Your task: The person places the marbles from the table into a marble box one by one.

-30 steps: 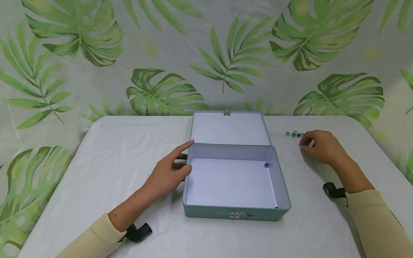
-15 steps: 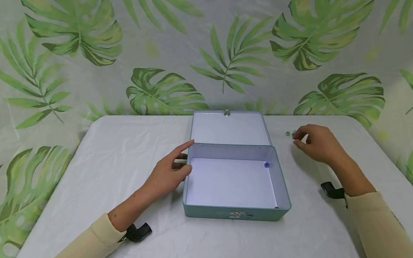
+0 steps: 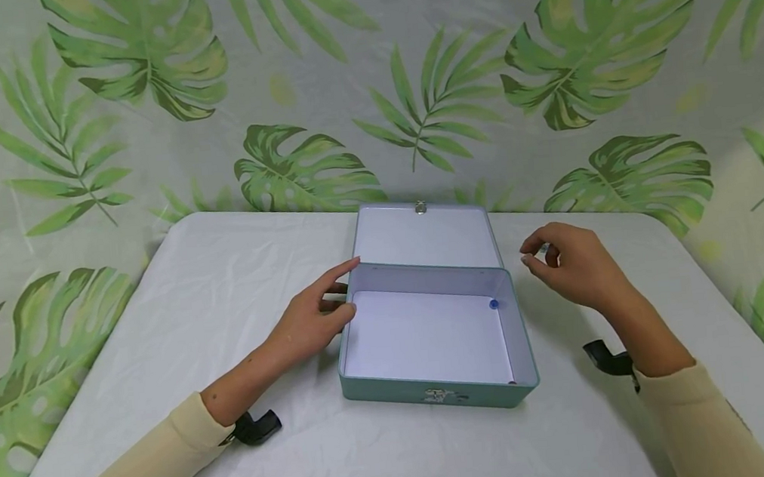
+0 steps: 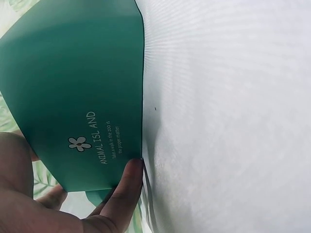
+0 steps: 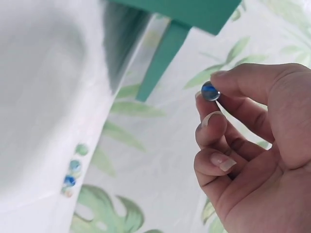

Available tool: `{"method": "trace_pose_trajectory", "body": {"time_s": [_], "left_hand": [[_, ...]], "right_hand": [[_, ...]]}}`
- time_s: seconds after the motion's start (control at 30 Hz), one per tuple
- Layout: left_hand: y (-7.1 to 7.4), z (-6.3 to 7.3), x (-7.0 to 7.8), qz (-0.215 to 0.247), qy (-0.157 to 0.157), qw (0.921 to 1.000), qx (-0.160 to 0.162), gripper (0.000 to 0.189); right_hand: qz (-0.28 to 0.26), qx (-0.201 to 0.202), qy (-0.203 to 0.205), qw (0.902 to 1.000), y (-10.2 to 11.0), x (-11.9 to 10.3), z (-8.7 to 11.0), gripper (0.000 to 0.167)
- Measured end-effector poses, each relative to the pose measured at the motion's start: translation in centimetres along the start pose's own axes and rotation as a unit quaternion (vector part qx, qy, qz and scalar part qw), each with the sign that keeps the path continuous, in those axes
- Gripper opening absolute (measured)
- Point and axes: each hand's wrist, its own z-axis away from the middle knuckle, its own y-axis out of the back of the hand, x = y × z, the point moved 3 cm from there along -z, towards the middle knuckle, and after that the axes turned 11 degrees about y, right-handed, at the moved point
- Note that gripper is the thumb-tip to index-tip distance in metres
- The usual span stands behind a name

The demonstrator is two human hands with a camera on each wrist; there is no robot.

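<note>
A green tin box [image 3: 431, 333] with a pale inside stands with its lid [image 3: 423, 235] laid back. One blue marble [image 3: 493, 304] lies inside, near the back right corner. My left hand [image 3: 307, 319] rests against the box's left side, index finger at the back corner and thumb at the rim. In the left wrist view, a fingertip touches the bottom edge of the printed wall [image 4: 97, 87]. To the right of the lid, my right hand [image 3: 575, 263] is raised above the table. Its thumb and index finger pinch a clear marble with blue [image 5: 210, 91].
Several loose marbles [image 5: 70, 180], green, blue and clear, lie in a row on the white cloth [image 5: 39, 121]; the right hand mostly hides them in the head view. A leaf-patterned curtain [image 3: 439, 112] hangs behind the table.
From the loose marbles my right hand has moved left and up, towards the box, carrying a marble. My left hand and the box have stayed in place.
</note>
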Motion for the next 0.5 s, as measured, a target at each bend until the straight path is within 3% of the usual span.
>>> {"method": "trace_pose_trajectory", "body": {"time_s": [0.5], "left_hand": [[-0.1, 0.0, 0.1, 0.005, 0.000, 1.0000, 0.001, 0.067]], "right_hand": [[-0.058, 0.019, 0.041, 0.9973, -0.3, -3.9, -0.5, 0.016]]}}
